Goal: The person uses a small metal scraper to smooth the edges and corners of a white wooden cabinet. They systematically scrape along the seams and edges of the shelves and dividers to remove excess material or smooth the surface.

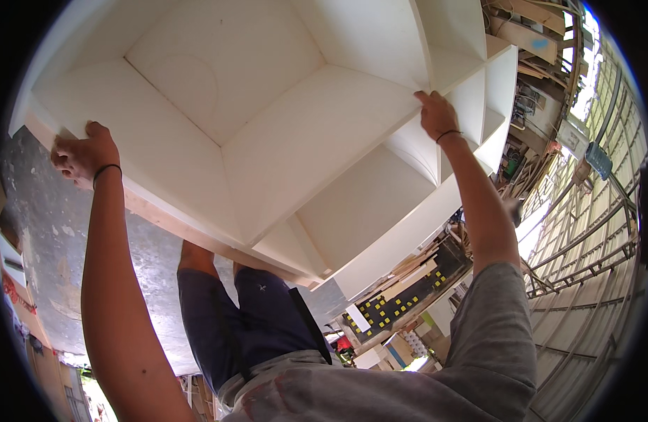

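A large white shelf unit (296, 151), divided by panels into several open compartments, fills the upper middle and stands tilted in view. My left hand (87, 155) is closed over its edge at the far left, thumb on the white panel and fingers curled beneath the pale wooden strip (166, 221). Farther right, my right hand (438, 116) grips the front edges where divider panels meet, its fingertips partly hidden. Both arms reach out wide, with a dark band on each wrist. Nothing else is held.
Grey worn concrete floor (57, 232) lies below the unit at left. Stacked boards and wood offcuts (531, 32) crowd the upper right. A black panel with yellow squares (387, 309) and timber strips lie behind at lower right. Corrugated sheeting on a metal frame (577, 302) closes the right side.
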Tool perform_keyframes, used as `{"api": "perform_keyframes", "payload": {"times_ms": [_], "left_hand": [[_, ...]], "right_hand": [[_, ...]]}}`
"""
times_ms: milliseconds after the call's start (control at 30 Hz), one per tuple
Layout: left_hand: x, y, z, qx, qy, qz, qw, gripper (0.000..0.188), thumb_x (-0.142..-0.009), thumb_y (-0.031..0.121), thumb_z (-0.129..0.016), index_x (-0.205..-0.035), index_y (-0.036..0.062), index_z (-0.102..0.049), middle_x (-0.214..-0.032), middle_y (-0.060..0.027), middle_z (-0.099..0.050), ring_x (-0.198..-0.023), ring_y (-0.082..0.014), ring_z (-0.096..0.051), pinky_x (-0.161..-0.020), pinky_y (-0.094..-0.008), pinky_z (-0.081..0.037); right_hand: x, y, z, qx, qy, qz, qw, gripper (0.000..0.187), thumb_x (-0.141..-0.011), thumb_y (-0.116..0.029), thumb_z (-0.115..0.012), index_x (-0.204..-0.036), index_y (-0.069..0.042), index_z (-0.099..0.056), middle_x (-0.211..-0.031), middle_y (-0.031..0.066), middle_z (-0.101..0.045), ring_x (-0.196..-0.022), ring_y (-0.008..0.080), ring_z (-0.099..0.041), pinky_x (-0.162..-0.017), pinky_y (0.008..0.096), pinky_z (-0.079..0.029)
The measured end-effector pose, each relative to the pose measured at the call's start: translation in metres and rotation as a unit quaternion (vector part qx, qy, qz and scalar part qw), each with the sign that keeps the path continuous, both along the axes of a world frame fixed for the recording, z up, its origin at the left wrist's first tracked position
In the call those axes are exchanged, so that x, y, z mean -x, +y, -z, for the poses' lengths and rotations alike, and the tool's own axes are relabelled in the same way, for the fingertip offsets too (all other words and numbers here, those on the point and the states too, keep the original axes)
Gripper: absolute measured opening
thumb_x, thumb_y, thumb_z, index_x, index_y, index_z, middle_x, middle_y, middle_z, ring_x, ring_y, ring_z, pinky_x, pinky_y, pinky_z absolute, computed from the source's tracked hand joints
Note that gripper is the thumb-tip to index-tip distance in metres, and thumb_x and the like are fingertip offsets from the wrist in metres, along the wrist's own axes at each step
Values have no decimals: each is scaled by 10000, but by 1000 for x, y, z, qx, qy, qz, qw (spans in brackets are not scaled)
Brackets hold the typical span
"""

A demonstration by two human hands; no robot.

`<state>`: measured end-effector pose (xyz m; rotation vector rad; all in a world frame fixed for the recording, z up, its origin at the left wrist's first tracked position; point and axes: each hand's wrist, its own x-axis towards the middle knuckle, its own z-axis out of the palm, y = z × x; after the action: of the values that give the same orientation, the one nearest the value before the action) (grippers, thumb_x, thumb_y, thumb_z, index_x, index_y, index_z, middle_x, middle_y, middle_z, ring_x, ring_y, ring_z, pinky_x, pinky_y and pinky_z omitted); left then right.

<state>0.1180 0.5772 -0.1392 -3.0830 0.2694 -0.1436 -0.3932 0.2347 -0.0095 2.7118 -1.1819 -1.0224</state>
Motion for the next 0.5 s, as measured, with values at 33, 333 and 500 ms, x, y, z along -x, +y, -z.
{"api": "perform_keyframes", "payload": {"times_ms": [33, 333, 500], "left_hand": [[0, 0, -3, 1, 10, -11, 1000, 731, -793, 451, -569, -1361, 49, -342, -1416, -171, -291, -1277, -341, -360, -970, -482, -392], [11, -13, -17, 17, 37, -28, 999, 762, -779, 469, -576, -1358, 32, -340, -1424, -176, -287, -1292, -338, -339, -978, -485, -382], [6, -10, -10, 1, 35, -25, 999, 743, -782, 447, -576, -1356, 38, -342, -1425, -164, -285, -1280, -327, -358, -971, -482, -386]], "right_hand": [[-10, 17, 1, -23, -4, 14, 1000, 354, -809, -59, -504, -1135, -166, -591, -953, 155, -578, -934, 328, -593, -798, 443, -506], [-108, 224, -19, -219, -131, 36, 966, 234, -807, -40, -526, -981, -122, -658, -841, 123, -570, -883, 285, -583, -754, 419, -474], [-22, 39, -4, 30, -116, 142, 983, 272, -825, -82, -519, -1084, -124, -593, -976, 162, -592, -913, 359, -595, -793, 463, -490]]}}
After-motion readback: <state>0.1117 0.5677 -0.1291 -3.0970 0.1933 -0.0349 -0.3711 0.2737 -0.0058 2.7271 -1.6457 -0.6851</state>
